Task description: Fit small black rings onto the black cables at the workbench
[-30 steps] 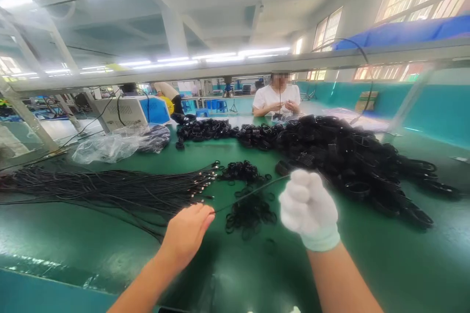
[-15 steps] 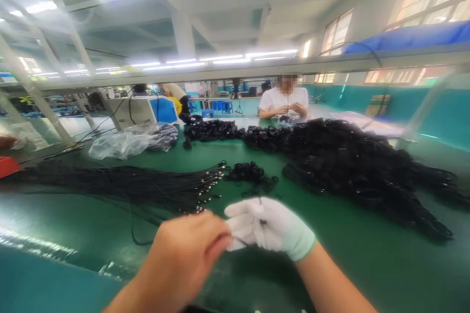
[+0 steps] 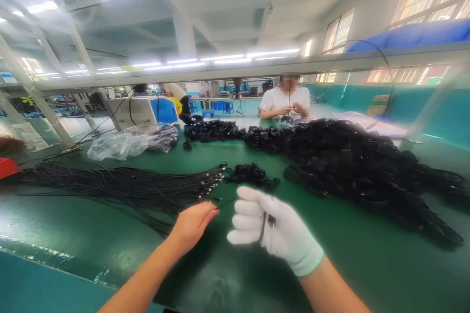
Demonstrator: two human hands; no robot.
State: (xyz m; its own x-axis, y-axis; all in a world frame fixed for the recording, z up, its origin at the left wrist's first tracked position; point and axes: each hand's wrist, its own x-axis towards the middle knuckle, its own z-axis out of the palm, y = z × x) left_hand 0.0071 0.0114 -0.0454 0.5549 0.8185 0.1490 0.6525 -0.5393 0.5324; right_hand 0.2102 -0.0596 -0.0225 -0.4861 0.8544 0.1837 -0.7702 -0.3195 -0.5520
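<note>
My bare left hand (image 3: 194,226) is closed in a pinch on a thin black cable, which runs from its fingertips toward my right hand. My right hand (image 3: 270,227) wears a white glove, and its fingers curl around a black cable (image 3: 263,225) with a small black block showing at the palm. Left of my hands lies a long bundle of black cables (image 3: 121,183) with shiny metal tips at its right end. A small heap of black rings (image 3: 249,174) sits just beyond my gloved fingers.
A large pile of coiled black cables (image 3: 348,161) covers the right of the green table (image 3: 121,234). Clear plastic bags (image 3: 117,144) lie at the back left, near a white and blue machine (image 3: 141,110). A person (image 3: 284,102) sits across the table.
My left hand has moved back to the left and away, drawing apart from my right hand. My gloved fingers have curled in around the cable.
</note>
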